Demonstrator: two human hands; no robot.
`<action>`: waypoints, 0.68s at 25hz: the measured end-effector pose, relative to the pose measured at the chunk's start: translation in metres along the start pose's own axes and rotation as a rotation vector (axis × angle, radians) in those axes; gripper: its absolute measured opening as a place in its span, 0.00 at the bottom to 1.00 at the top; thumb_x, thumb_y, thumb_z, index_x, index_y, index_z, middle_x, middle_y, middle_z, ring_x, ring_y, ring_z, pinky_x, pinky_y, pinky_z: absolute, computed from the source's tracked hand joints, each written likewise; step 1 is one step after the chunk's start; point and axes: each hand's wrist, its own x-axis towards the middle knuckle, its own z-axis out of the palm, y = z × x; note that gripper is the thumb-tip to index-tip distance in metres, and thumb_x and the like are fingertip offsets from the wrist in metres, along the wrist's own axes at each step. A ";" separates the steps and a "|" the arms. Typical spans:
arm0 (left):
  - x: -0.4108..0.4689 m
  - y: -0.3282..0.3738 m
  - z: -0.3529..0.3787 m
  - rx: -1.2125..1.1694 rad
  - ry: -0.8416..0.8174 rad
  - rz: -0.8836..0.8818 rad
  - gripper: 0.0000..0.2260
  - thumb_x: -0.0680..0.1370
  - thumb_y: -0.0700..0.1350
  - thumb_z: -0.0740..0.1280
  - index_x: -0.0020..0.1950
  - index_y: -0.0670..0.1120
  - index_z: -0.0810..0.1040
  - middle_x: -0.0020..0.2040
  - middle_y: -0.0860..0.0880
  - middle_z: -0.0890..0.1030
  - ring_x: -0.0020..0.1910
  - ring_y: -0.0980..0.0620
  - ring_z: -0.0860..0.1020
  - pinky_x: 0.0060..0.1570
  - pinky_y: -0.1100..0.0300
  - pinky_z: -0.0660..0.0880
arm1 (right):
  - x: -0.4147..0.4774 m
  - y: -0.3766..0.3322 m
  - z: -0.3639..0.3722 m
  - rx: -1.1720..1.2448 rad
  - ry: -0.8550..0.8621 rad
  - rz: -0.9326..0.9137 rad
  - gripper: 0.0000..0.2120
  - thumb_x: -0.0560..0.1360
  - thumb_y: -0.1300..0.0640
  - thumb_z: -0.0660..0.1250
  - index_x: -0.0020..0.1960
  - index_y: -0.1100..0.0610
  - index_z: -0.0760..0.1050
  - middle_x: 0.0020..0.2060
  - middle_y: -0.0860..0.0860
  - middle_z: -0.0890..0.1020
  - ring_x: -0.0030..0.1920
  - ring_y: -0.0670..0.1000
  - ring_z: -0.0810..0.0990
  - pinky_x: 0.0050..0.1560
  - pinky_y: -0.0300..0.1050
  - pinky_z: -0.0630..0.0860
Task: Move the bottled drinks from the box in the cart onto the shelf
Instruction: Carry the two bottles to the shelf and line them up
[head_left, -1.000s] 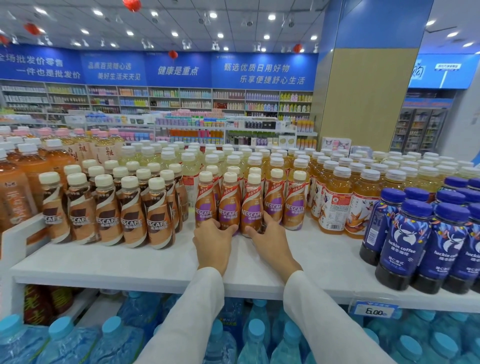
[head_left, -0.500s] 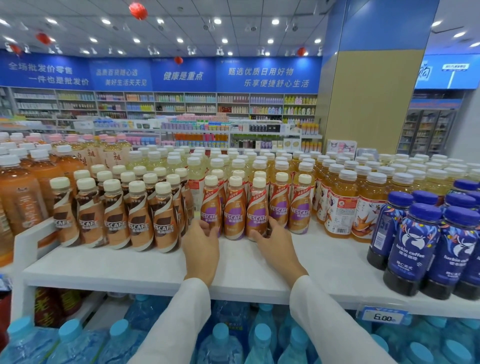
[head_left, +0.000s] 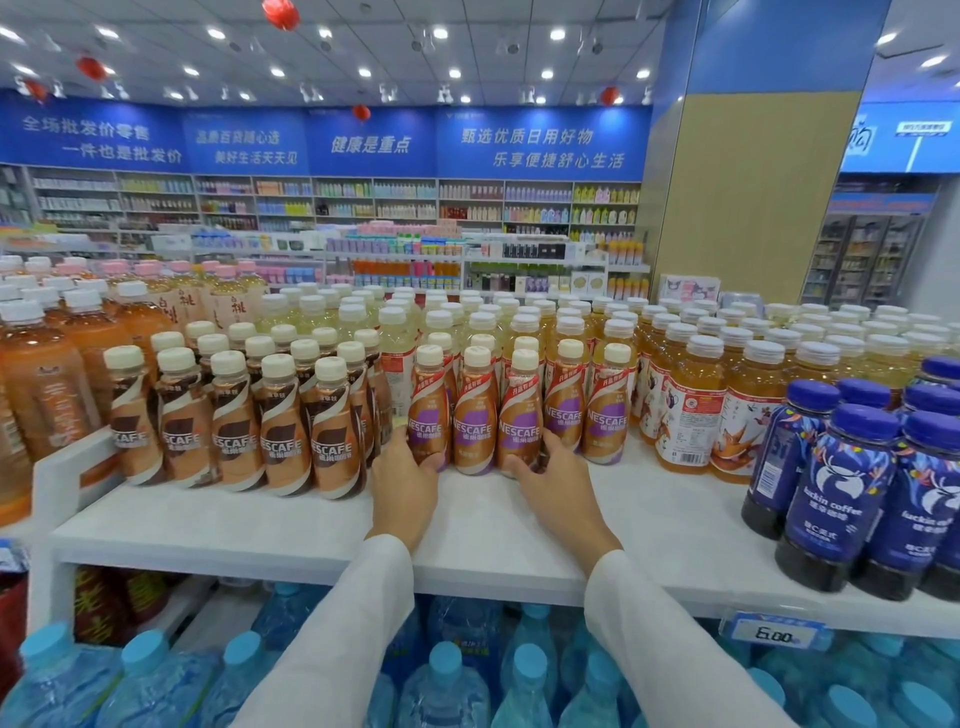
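Observation:
Several purple-label Nescafe bottles (head_left: 475, 421) stand in a row on the white shelf (head_left: 260, 519). My left hand (head_left: 405, 483) holds the base of the leftmost bottle (head_left: 428, 415), thumb on its front and fingers along its left side. My right hand (head_left: 561, 488) wraps the base of the third bottle (head_left: 519, 421), thumb in front and fingers reaching between it and the bottle to its right. All bottles stand upright. The cart and its box are out of view.
Brown-label Nescafe bottles (head_left: 280, 441) crowd the shelf just left of my hands. Amber tea bottles (head_left: 685, 405) and dark blue luckin coffee bottles (head_left: 831, 493) stand to the right. Blue-capped water bottles (head_left: 447, 675) fill the level below. A bare strip of shelf runs along the front edge.
My hands spread apart from the front of the row. The left slid to the leftmost bottle's side and the right moved around the third bottle's base. The camera came closer.

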 end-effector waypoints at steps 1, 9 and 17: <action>0.000 0.001 0.000 0.000 0.001 0.005 0.23 0.77 0.43 0.72 0.71 0.47 0.72 0.67 0.47 0.79 0.66 0.45 0.76 0.68 0.47 0.71 | 0.001 0.000 0.000 -0.005 0.001 0.001 0.28 0.79 0.47 0.69 0.76 0.49 0.66 0.69 0.46 0.76 0.66 0.49 0.77 0.68 0.52 0.75; -0.006 -0.002 -0.002 -0.013 -0.036 0.030 0.24 0.75 0.45 0.74 0.70 0.49 0.73 0.66 0.50 0.79 0.66 0.47 0.76 0.68 0.48 0.71 | -0.002 -0.003 0.000 0.005 -0.012 0.026 0.28 0.79 0.47 0.69 0.76 0.48 0.65 0.69 0.44 0.75 0.64 0.45 0.75 0.68 0.48 0.73; -0.071 0.009 -0.036 0.126 -0.029 0.012 0.20 0.80 0.48 0.69 0.71 0.47 0.75 0.67 0.50 0.79 0.63 0.50 0.77 0.66 0.53 0.73 | -0.072 -0.008 -0.037 -0.275 -0.088 -0.022 0.32 0.80 0.47 0.66 0.79 0.52 0.58 0.77 0.48 0.66 0.74 0.50 0.67 0.73 0.45 0.64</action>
